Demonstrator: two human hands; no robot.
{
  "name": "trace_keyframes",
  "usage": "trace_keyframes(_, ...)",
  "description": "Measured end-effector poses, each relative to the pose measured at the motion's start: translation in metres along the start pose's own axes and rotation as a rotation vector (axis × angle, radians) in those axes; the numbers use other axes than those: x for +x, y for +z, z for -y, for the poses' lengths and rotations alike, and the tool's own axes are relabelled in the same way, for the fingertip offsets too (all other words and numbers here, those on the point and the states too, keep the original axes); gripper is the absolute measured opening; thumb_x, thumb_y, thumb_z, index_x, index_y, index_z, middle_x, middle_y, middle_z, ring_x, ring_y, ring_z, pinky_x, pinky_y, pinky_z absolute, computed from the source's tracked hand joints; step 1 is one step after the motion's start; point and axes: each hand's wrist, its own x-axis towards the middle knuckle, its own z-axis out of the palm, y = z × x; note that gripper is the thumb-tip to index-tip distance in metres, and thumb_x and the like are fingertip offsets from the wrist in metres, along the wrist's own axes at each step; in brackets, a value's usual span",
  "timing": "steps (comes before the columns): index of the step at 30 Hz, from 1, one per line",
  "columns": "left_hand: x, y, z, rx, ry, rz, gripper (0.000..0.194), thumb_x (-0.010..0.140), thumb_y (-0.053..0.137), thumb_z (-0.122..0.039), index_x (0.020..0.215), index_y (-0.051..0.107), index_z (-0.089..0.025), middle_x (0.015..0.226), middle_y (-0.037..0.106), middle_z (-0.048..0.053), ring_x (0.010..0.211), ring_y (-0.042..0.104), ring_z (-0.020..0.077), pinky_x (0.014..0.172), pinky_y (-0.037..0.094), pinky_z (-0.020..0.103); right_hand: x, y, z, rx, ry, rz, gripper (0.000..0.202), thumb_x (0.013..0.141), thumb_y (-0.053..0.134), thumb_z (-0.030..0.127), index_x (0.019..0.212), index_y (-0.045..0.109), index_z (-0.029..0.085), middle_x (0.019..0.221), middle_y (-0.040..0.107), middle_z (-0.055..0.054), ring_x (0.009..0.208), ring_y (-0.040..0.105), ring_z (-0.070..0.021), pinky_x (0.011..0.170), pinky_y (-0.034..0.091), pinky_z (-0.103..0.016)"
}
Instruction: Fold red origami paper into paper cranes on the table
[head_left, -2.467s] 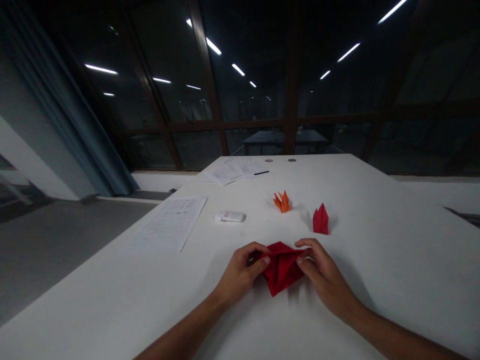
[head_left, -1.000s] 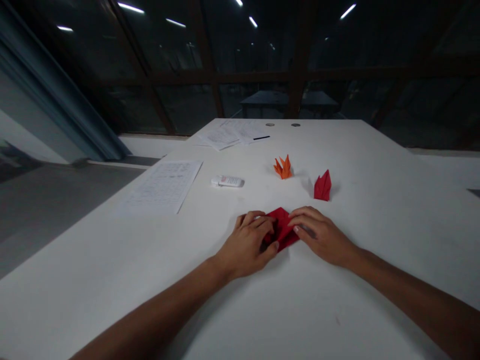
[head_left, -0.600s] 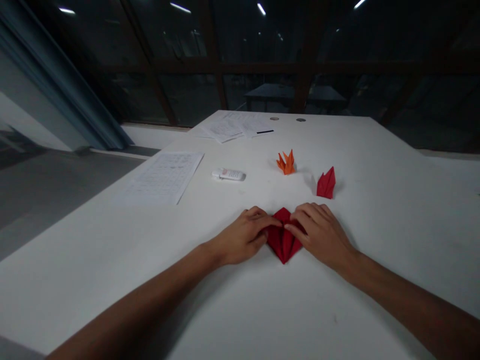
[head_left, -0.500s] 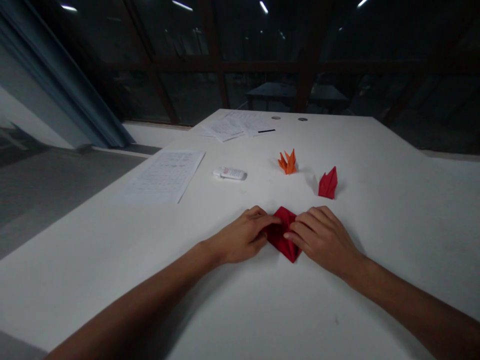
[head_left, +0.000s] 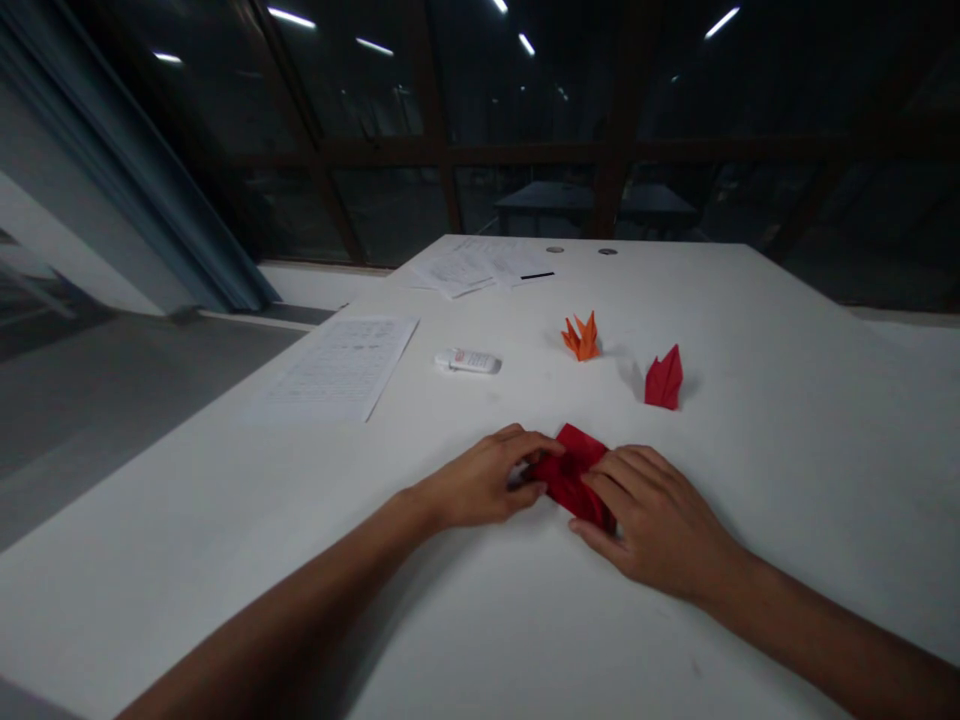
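A folded piece of red paper (head_left: pixel 574 480) lies on the white table between my two hands. My left hand (head_left: pixel 495 477) grips its left edge between thumb and fingers. On its right side, my right hand (head_left: pixel 649 510) holds the paper, with the fingertips over its upper face and the thumb at the lower edge. Beyond it stand an orange origami figure (head_left: pixel 582 338) with pointed tips and, further right, a red origami piece (head_left: pixel 664 380).
A white bottle-like object (head_left: pixel 468 361) lies on the white table (head_left: pixel 450 640), beyond my left hand. Printed sheets (head_left: pixel 341 368) are at the left, with more papers (head_left: pixel 461 268) and a black strip (head_left: pixel 537 275) toward the far edge. Two round discs sit at the back.
My right thumb has moved down to the lower edge of the red paper, and the paper's folds have changed shape. The whole view has shifted slightly, with the table lower in the picture.
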Motion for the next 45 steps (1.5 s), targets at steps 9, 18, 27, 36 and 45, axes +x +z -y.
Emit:
trace_keyframes(9, 0.008, 0.009, 0.003, 0.006, 0.059, -0.090, 0.024, 0.100, 0.056, -0.038, 0.113, 0.067, -0.021, 0.106, 0.071, 0.005, 0.103, 0.063, 0.0185, 0.095, 0.048, 0.032, 0.001, 0.002, 0.002, 0.039, 0.016, -0.038, 0.017, 0.093, 0.060, 0.029, 0.097, 0.069, 0.016, 0.096, 0.070, -0.011, 0.095, 0.062, -0.0282, 0.095, 0.048, -0.048)
trace_keyframes(18, 0.005, 0.008, 0.003, 0.001, 0.043, -0.019, 0.032, 0.091, 0.069, -0.036, 0.120, 0.063, -0.024, 0.111, 0.069, 0.005, 0.106, 0.062, 0.0213, 0.095, 0.049, 0.035, -0.001, 0.008, 0.009, 0.099, 0.094, -0.105, 0.017, 0.091, 0.057, 0.016, 0.103, 0.069, 0.018, 0.103, 0.071, -0.010, 0.099, 0.064, -0.0277, 0.096, 0.051, -0.049)
trace_keyframes(27, 0.011, 0.012, 0.000, 0.022, 0.021, -0.075, 0.018, 0.100, 0.055, -0.033, 0.108, 0.066, -0.021, 0.098, 0.070, 0.004, 0.097, 0.061, 0.0190, 0.091, 0.048, 0.032, -0.004, 0.013, 0.012, 0.081, 0.092, -0.126, 0.013, 0.094, 0.056, 0.020, 0.099, 0.067, 0.017, 0.113, 0.071, -0.011, 0.108, 0.065, -0.0282, 0.107, 0.048, -0.051)
trace_keyframes(36, 0.015, 0.020, -0.003, 0.114, -0.122, -0.133, 0.018, 0.096, 0.059, -0.030, 0.113, 0.060, -0.022, 0.092, 0.066, 0.002, 0.089, 0.059, 0.0201, 0.079, 0.047, 0.032, -0.003, 0.011, 0.014, 0.167, 0.169, -0.106, 0.021, 0.090, 0.060, 0.017, 0.110, 0.063, 0.019, 0.110, 0.072, -0.010, 0.103, 0.065, -0.0289, 0.095, 0.052, -0.051)
trace_keyframes(45, 0.016, 0.026, -0.001, 0.240, -0.062, -0.145, 0.018, 0.097, 0.058, -0.028, 0.113, 0.062, -0.021, 0.103, 0.064, 0.006, 0.099, 0.057, 0.0230, 0.092, 0.049, 0.038, -0.004, 0.011, 0.014, 0.026, 0.030, -0.108, 0.025, 0.095, 0.056, 0.019, 0.116, 0.070, 0.018, 0.120, 0.072, -0.011, 0.119, 0.062, -0.0285, 0.113, 0.041, -0.052)
